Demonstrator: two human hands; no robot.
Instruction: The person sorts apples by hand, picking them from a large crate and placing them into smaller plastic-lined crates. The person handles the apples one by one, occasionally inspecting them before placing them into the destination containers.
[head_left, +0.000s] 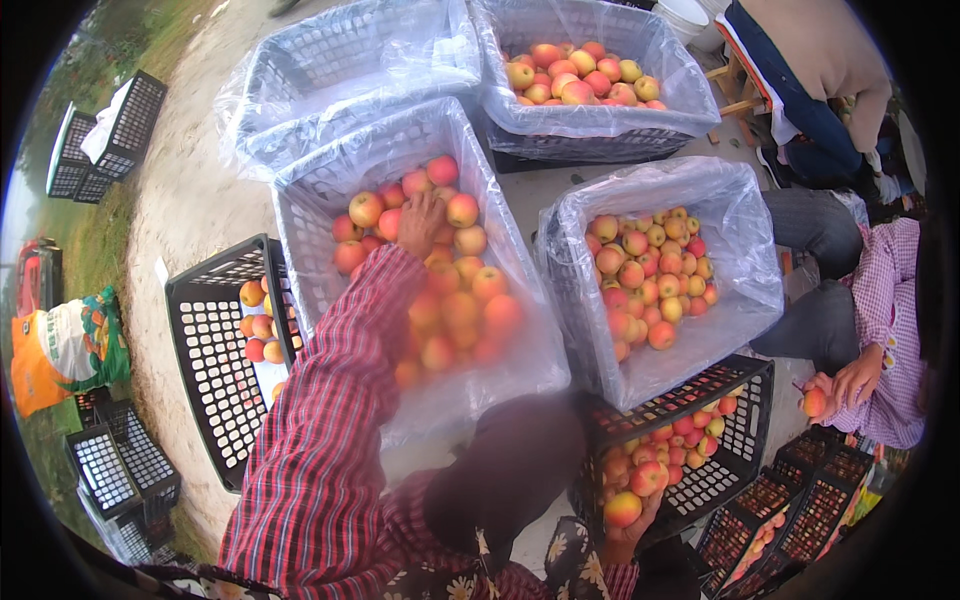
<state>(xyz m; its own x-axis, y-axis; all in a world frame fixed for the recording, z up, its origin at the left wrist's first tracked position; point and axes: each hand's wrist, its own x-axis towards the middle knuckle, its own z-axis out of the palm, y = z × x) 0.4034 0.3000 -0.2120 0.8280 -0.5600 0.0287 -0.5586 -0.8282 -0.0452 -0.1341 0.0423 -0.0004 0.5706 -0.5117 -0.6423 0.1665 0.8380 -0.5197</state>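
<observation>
My left hand (422, 223), in a red plaid sleeve, reaches into the crate lined with clear plastic (319, 277) before me. Its fingers point down among red-yellow apples (365, 209); whether they grip one is hidden. A blurred patch covers the nearer apples there. Low on the right, my right hand (628, 534) holds a yellow-red apple (622, 510), with another apple (649, 478) against its fingers. That hand is at the near side of a black plastic crate (701, 487) that has more apples inside.
A lined crate of apples (660, 281) stands at right, another (600, 124) behind it. An unfilled lined crate (360, 67) is at back left. A black crate (217, 367) stands left. A person in checked clothing (889, 315) sits at right holding an apple; another person (825, 60) is beyond.
</observation>
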